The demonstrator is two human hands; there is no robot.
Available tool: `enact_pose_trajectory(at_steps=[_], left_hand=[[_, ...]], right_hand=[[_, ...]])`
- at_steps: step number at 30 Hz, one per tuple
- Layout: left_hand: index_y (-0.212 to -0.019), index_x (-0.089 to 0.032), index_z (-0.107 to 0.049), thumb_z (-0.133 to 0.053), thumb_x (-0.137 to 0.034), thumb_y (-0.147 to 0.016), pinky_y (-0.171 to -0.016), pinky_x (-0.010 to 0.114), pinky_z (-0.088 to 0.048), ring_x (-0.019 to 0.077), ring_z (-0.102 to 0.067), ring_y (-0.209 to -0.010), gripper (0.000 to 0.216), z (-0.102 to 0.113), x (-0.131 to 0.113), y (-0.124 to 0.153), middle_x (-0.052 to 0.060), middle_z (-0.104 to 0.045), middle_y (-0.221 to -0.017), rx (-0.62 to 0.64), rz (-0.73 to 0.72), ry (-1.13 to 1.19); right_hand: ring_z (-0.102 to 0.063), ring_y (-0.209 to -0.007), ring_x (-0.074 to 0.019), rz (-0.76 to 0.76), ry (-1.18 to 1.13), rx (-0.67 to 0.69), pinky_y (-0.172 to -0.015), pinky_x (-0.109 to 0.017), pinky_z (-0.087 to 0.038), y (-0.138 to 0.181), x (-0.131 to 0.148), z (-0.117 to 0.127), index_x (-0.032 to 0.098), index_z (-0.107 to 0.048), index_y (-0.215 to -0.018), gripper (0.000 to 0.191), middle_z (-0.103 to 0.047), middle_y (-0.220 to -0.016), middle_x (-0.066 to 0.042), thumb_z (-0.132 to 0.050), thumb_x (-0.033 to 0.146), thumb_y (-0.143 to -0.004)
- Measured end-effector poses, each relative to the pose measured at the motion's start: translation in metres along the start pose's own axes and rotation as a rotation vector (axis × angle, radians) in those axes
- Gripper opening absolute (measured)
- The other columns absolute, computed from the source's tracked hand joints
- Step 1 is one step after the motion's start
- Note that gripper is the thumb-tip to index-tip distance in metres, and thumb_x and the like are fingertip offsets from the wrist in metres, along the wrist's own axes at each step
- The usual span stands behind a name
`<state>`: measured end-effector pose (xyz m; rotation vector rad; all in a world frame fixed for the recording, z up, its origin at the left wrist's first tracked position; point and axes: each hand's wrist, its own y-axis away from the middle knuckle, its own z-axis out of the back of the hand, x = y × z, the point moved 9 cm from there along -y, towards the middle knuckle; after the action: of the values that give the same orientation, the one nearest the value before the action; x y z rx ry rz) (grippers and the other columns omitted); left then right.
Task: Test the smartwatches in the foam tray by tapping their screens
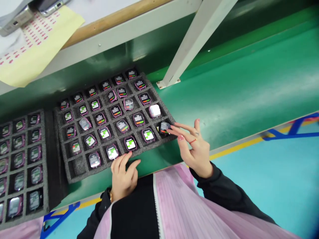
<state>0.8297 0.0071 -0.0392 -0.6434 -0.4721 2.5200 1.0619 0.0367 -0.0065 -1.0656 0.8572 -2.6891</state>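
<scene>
R hand (195, 149), thumb & fingers apart, touches dark rounded-sq. watch (164, 127) at gray foam tray (79, 165)'s near-R corner; L hand (124, 174), fingers loosely apart, at tray's near edge by purple-rimmed green-&-white-screened watch (130, 143).

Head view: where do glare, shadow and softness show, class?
Head view: pale sheen across the green table; head view: darker shadow beneath the beam; head view: one watch shows plain white, glare or own light unclear; head view: right corners dark, soft.
</scene>
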Motion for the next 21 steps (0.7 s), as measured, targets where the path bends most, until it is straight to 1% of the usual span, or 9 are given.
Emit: enact_pose_trajectory(at_steps=[3,6,9,12,14,16,18,20,21], left_hand=[[-0.104,-0.027,-0.076,-0.061,-0.009,-0.085,-0.104,0.040,-0.041,0.0246,-0.058,-0.116,0.030,0.000,0.000,0.000,0.008,-0.068,-0.124,0.005,-0.003,0.005],[-0.104,-0.027,-0.075,-0.060,-0.009,-0.086,-0.104,0.040,-0.041,0.0245,-0.058,-0.116,0.030,0.000,0.001,0.000,0.008,-0.068,-0.124,0.007,-0.002,0.015],[-0.103,-0.027,-0.075,-0.060,-0.008,-0.086,-0.103,0.039,-0.041,0.0243,-0.058,-0.116,0.030,0.000,0.001,0.000,0.008,-0.068,-0.123,0.000,-0.007,0.022],[-0.103,-0.027,-0.076,-0.060,-0.008,-0.086,-0.103,0.039,-0.042,0.0242,-0.058,-0.115,0.030,0.000,0.001,-0.001,0.008,-0.068,-0.122,-0.002,-0.009,0.025],[-0.104,-0.026,-0.075,-0.059,-0.008,-0.087,-0.103,0.039,-0.042,0.0242,-0.058,-0.116,0.029,0.000,0.001,-0.001,0.008,-0.068,-0.123,0.001,-0.012,0.030],[-0.104,-0.026,-0.075,-0.059,-0.008,-0.088,-0.104,0.039,-0.042,0.0242,-0.057,-0.116,0.029,0.000,0.001,-0.001,0.009,-0.068,-0.123,0.001,-0.016,0.034],[-0.105,-0.026,-0.075,-0.058,-0.008,-0.088,-0.104,0.039,-0.041,0.0242,-0.057,-0.117,0.029,0.000,0.001,0.000,0.009,-0.068,-0.124,0.002,-0.018,0.035],[-0.106,-0.025,-0.075,-0.058,-0.008,-0.088,-0.104,0.039,-0.041,0.0242,-0.057,-0.117,0.030,-0.001,0.002,0.001,0.009,-0.068,-0.124,0.004,-0.019,0.040],[-0.107,-0.025,-0.074,-0.057,-0.008,-0.089,-0.104,0.039,-0.041,0.0243,-0.057,-0.117,0.030,-0.001,0.002,0.002,0.009,-0.067,-0.124,0.005,-0.019,0.045]], right_hand=[[-0.067,-0.113,-0.0278,-0.052,0.035,-0.068,-0.124,-0.069,-0.018,-0.002,-0.009,0.006,0.025,-0.066,-0.128,0.032,-0.076,-0.104,-0.005,-0.046,0.016,-0.104],[-0.067,-0.111,-0.0286,-0.097,0.101,-0.021,-0.122,-0.071,-0.018,-0.004,-0.018,0.001,0.023,-0.065,-0.127,0.030,-0.076,-0.104,-0.006,-0.046,0.019,-0.105],[-0.068,-0.110,-0.0282,-0.092,0.105,0.032,-0.122,-0.071,-0.019,-0.008,-0.020,-0.006,0.022,-0.064,-0.128,0.029,-0.076,-0.108,-0.006,-0.046,0.021,-0.106],[-0.066,-0.114,-0.0273,-0.062,0.067,0.034,-0.123,-0.069,-0.018,-0.016,-0.017,-0.009,0.023,-0.061,-0.134,0.032,-0.075,-0.111,-0.006,-0.044,0.020,-0.106],[-0.063,-0.120,-0.0272,-0.031,0.041,0.043,-0.124,-0.069,-0.017,-0.024,-0.014,-0.012,0.024,-0.055,-0.141,0.037,-0.074,-0.116,-0.006,-0.043,0.021,-0.107],[-0.058,-0.128,-0.0279,0.004,0.022,0.081,-0.124,-0.069,-0.016,-0.032,-0.013,-0.020,0.024,-0.047,-0.149,0.042,-0.071,-0.123,-0.008,-0.042,0.024,-0.108],[-0.054,-0.133,-0.0303,0.033,0.022,0.153,-0.123,-0.071,-0.016,-0.038,-0.014,-0.031,0.021,-0.043,-0.152,0.045,-0.068,-0.129,-0.010,-0.041,0.028,-0.108],[-0.052,-0.135,-0.0338,0.057,0.050,0.227,-0.120,-0.074,-0.018,-0.040,-0.015,-0.042,0.017,-0.046,-0.150,0.044,-0.066,-0.132,-0.013,-0.040,0.030,-0.108],[-0.052,-0.134,-0.0349,0.069,0.065,0.243,-0.120,-0.075,-0.018,-0.041,-0.015,-0.044,0.016,-0.050,-0.148,0.043,-0.066,-0.132,-0.013,-0.040,0.030,-0.108]])
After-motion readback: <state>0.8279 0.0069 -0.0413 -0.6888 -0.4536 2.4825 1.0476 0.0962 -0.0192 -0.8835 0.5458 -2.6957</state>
